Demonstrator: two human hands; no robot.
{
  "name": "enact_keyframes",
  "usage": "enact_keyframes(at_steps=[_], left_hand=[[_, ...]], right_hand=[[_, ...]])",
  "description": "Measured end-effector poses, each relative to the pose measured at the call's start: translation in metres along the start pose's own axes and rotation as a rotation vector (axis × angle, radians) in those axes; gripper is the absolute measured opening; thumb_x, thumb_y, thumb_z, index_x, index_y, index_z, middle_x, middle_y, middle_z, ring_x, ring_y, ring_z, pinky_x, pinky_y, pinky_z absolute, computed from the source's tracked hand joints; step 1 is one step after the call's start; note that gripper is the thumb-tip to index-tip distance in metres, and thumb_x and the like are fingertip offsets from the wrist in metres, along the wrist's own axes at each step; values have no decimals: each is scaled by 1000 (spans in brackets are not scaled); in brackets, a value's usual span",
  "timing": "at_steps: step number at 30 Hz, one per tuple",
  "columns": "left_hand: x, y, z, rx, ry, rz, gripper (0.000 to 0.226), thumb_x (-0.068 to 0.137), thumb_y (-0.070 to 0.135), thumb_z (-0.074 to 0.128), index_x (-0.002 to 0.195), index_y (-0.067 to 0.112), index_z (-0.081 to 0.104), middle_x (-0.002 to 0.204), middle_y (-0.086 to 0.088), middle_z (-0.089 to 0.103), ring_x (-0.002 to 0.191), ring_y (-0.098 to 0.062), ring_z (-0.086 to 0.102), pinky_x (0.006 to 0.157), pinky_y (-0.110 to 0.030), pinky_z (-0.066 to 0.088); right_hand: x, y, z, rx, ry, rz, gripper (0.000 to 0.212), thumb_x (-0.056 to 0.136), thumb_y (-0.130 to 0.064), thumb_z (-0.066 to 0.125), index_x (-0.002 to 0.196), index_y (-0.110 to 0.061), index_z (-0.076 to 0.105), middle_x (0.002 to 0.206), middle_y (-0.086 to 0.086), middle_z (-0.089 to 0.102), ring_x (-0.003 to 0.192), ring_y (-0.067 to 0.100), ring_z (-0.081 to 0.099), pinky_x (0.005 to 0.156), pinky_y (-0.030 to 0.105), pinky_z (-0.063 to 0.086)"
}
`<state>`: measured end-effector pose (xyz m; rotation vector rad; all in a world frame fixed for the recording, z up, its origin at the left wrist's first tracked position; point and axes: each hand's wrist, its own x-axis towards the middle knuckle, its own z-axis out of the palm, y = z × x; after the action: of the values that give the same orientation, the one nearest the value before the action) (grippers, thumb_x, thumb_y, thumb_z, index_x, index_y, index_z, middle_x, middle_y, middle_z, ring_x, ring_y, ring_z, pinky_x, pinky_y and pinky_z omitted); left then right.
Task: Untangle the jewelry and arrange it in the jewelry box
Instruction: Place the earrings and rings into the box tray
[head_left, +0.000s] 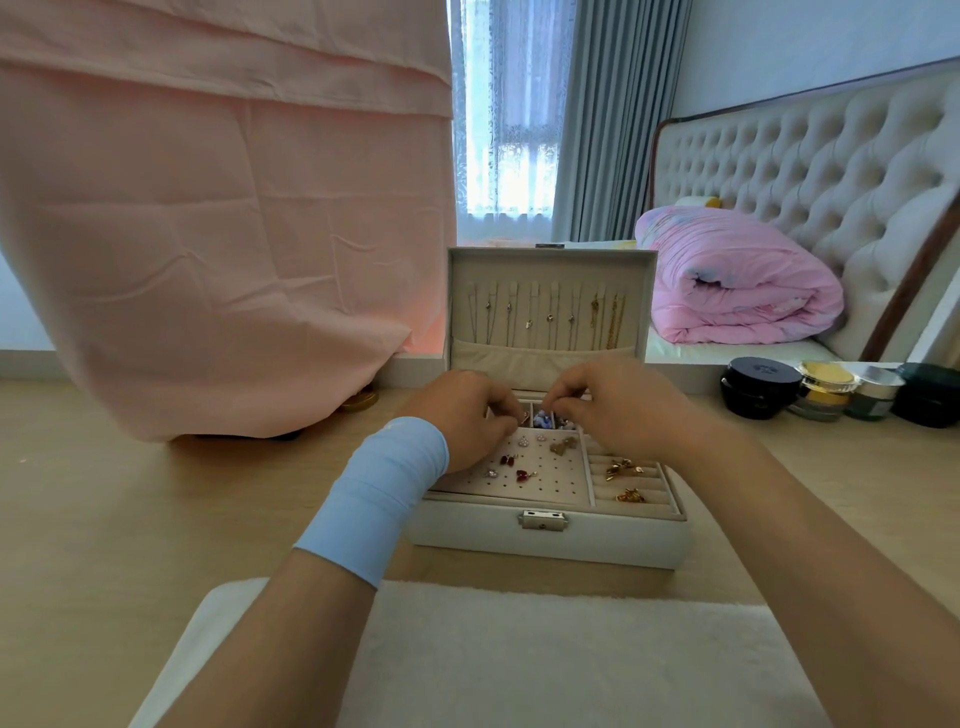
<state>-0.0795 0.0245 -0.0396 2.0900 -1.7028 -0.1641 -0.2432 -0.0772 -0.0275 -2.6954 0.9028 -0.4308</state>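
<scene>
1. Jewelry (543, 418) in rear compartments, frame centre; left hand (462, 415) and right hand (623, 410) curl fingers over it, cannot tell if gripping
2. Jewelry box (550, 540) open, lid (550, 270) upright just behind knuckles
3. Table (156, 493) stretches wide lower left; jars (761, 387) at right edge

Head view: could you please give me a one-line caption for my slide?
Left hand and right hand pick at small jewelry in the open box, necklaces hanging in its lid.
</scene>
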Motion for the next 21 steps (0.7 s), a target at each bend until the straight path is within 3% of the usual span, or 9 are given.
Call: enact_keyframes(at_steps=[7,11,16,21], left_hand=[[-3,36,2,-103,55,97,10,93,35,59,97,37,69,97,21,63,89,-1,57,89,-36,53],[5,81,18,-98,20,185,9,94,39,58,99,39,66,95,23,60,88,0,56,85,-29,52],[21,138,45,3,-56,263,9,92,37,60,96,37,69,94,20,60,91,-8,57,82,-28,50],[36,162,73,232,-221,262,15,88,37,62,98,34,72,104,10,67,92,-16,62,82,-32,54]], right_hand=[[-33,42,-47,119,5,35,13,97,-27,64,100,-30,76,89,-20,68,87,-2,61,77,15,45],[-58,77,-58,41,-121,139,13,96,-27,66,100,-37,73,93,-17,68,92,2,61,74,18,44],[-85,114,-53,-4,-293,253,20,89,-24,75,106,-35,75,93,-12,67,85,4,63,70,19,45],[-92,131,-39,74,-338,268,27,80,-32,84,106,-34,77,92,-13,70,85,3,65,72,20,47]])
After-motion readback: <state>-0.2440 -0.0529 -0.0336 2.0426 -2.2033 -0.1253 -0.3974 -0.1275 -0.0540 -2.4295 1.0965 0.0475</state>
